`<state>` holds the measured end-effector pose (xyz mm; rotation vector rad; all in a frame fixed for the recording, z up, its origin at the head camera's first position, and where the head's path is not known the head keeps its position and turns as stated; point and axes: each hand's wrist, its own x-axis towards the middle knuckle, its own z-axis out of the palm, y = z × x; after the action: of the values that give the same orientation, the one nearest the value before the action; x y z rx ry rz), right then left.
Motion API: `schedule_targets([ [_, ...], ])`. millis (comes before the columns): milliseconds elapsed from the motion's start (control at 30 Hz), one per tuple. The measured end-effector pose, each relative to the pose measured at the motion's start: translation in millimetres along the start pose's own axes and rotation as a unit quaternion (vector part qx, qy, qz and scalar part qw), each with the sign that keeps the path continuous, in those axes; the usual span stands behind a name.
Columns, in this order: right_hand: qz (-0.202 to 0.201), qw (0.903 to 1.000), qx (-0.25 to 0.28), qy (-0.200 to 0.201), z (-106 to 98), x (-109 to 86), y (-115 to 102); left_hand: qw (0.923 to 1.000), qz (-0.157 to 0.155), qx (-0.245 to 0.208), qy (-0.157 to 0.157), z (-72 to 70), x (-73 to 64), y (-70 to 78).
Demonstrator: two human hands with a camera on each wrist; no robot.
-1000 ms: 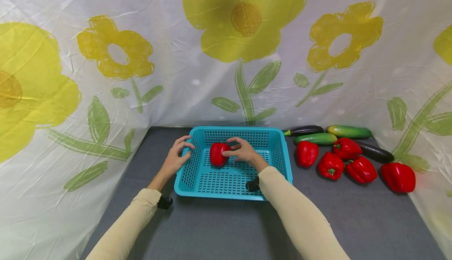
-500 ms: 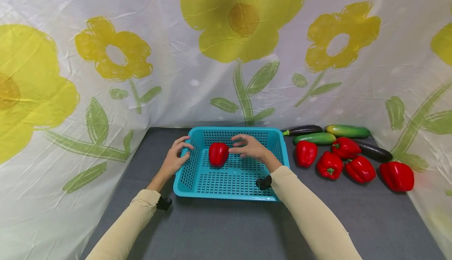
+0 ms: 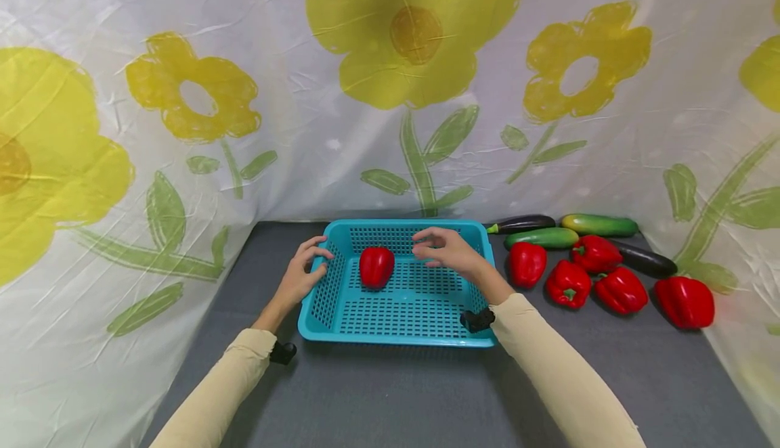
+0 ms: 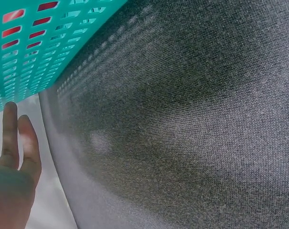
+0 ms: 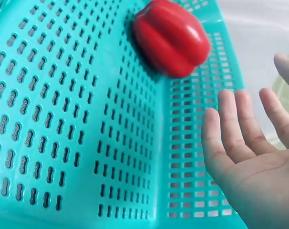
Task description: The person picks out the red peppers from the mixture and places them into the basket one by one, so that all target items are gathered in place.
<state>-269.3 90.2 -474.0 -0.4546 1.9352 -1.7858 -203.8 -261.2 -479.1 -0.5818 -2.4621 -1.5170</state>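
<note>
A red bell pepper [image 3: 376, 267] lies inside the turquoise perforated basket [image 3: 399, 339], left of its middle. My right hand [image 3: 452, 252] hovers over the basket's right half, apart from the pepper and holding nothing. In the right wrist view the palm and spread fingers of the right hand [image 5: 259, 167] show beside the pepper [image 5: 170, 38]. My left hand [image 3: 300, 273] is at the basket's left rim, fingers loosely bent and fingertips right at the edge. The left wrist view shows two nearly straight fingers of the left hand [image 4: 20, 152] beside the basket's outer wall [image 4: 35, 47].
Right of the basket lie several red bell peppers [image 3: 569, 284], two long green vegetables [image 3: 542, 238] and two eggplants [image 3: 646, 260] on the dark grey cloth [image 3: 390, 394]. A white curtain [image 3: 317, 130] with yellow flowers hangs behind and along both sides.
My right hand has let go of the bell pepper in the basket and drawn back to the right. The pepper stays in place. My left hand keeps its position at the left rim.
</note>
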Motion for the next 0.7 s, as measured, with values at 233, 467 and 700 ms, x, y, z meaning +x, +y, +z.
schedule_targets([
  [233,-0.021,0.998,0.059,0.009,-7,-16.0,-9,1.0,-0.002,0.0,0.001,0.3,0.4,-3.7],
  [467,-0.044,0.9938,0.102,0.012,-13,-33.1,-18,0.9999,-0.009,-0.006,0.005,0.8,0.9,-4.8],
  [700,-0.064,0.991,0.115,0.025,-23,-53.4,-21,0.9999,-0.008,-0.008,0.003,0.8,0.2,-3.4],
])
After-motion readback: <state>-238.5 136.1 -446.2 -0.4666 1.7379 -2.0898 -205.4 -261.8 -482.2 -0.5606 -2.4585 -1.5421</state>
